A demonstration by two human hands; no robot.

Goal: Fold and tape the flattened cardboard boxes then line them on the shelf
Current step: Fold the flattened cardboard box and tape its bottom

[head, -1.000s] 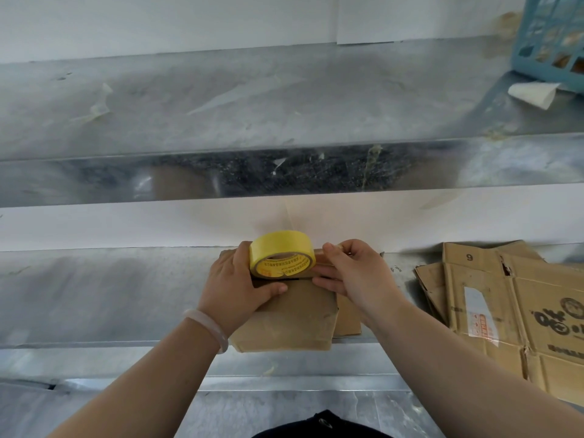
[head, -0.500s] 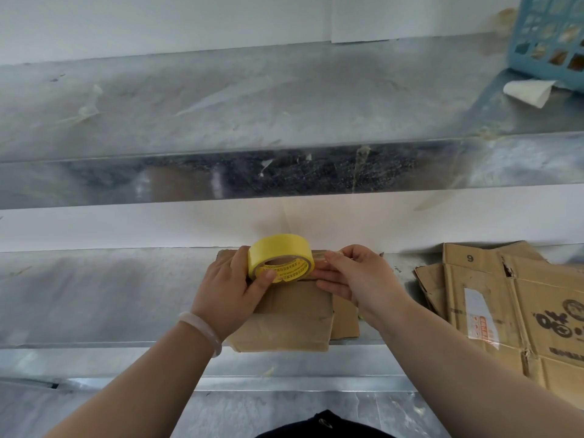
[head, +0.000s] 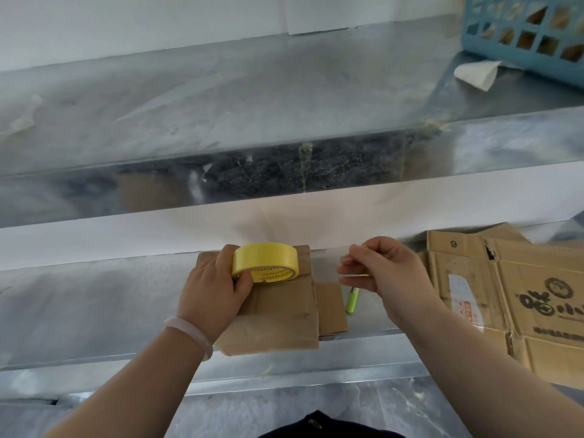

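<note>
A small brown cardboard box (head: 281, 314) lies on the middle metal shelf (head: 94, 311), overhanging its front edge. My left hand (head: 211, 295) presses a yellow tape roll (head: 265, 262) onto the box's far end, thumb in the roll's core. My right hand (head: 382, 276) is off to the right of the roll, its fingertips pinched together. A faint, see-through strip of tape seems to stretch from the roll to those fingertips. A stack of flattened printed boxes (head: 512, 295) lies on the same shelf at the right.
A green lighter (head: 352, 300) lies on the shelf between the small box and the flat stack. On the upper shelf (head: 221, 99), a blue plastic basket (head: 521, 30) and a crumpled white paper (head: 474, 74) sit at the far right.
My right hand has moved away from the roll to the right, fingers pinched, uncovering the green lighter. My left hand stays on the roll and box.
</note>
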